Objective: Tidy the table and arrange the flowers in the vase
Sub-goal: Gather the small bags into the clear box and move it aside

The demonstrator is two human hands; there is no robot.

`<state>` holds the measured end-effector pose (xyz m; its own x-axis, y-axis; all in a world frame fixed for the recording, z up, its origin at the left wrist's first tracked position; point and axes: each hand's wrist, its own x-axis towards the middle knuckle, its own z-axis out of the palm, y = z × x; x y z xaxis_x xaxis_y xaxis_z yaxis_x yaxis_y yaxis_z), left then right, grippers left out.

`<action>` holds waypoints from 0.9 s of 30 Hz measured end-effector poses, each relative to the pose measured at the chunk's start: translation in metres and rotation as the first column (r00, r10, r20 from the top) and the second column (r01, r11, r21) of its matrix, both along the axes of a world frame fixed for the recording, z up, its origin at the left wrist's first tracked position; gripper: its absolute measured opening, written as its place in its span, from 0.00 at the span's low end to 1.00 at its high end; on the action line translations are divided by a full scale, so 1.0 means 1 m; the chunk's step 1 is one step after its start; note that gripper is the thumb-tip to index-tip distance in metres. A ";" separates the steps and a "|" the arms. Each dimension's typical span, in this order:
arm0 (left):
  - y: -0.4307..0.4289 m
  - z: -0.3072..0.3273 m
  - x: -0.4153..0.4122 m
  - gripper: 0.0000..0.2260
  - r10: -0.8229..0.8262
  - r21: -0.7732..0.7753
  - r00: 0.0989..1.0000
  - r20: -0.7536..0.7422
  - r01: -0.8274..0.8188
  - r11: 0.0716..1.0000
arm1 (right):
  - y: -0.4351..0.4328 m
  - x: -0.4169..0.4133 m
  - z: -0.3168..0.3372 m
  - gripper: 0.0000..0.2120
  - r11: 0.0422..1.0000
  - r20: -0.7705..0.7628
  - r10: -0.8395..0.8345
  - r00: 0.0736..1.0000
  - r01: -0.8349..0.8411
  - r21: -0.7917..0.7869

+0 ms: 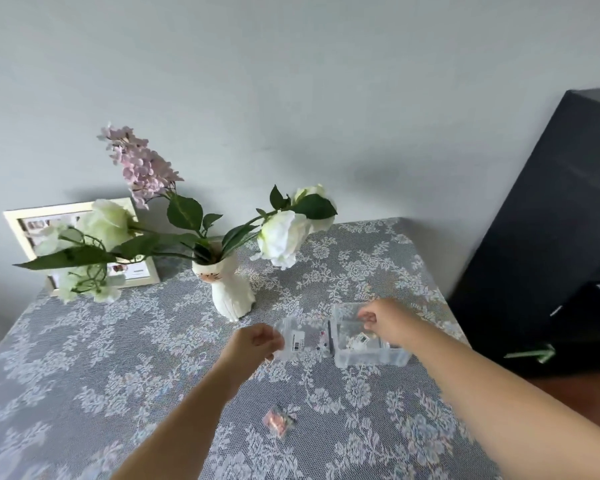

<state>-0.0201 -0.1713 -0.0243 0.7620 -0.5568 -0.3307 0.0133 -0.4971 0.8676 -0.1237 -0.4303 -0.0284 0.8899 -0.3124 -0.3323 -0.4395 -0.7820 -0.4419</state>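
**Putting small things in the clear box**

The clear box (368, 344) sits open near the table's (84, 358) right edge. The right hand (385, 323), pinched narrow, hovers over it, likely dropping something in. The left hand (257, 344) holds the clear lid (303, 337), lying flat beside it, probably ready to close. The flowers (281, 240) already lean outward from the white vase (231, 292).

Home room; lace tablecloth (118, 358); picture frame (25, 230); flower vase (231, 292)

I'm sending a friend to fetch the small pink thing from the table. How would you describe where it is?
On the lace tablecloth, look nearest the front edge, well in front of the white vase. The pink packet lies alone, the only pink thing lying on the cloth.
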 end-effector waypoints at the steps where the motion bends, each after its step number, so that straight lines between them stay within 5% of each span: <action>1: -0.004 0.002 0.000 0.01 -0.009 -0.008 1.000 -0.004 0.009 1.000 | -0.003 -0.002 0.001 0.15 1.000 0.023 -0.008 1.000 0.008 0.006; 7: -0.047 0.016 0.004 0.01 -0.092 -0.002 0.995 0.047 0.092 0.996 | -0.017 -0.033 0.007 0.09 1.000 0.096 0.007 0.995 -0.008 0.007; 19: -0.139 -0.004 -0.025 0.02 -0.125 0.250 0.983 0.137 0.088 0.964 | -0.016 -0.072 0.005 0.05 0.997 0.117 0.002 0.993 0.008 -0.080; 27: -0.134 -0.002 -0.029 0.13 -0.278 0.381 0.876 0.393 0.120 0.917 | -0.018 -0.071 0.008 0.06 0.999 0.137 -0.012 0.990 0.017 -0.037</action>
<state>-0.0494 -0.3052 -0.0259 0.7554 -0.6274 -0.1889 -0.4525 -0.7081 0.5421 -0.1942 -0.4487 -0.0205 0.9214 -0.3360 -0.1955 -0.3887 -0.7932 -0.4688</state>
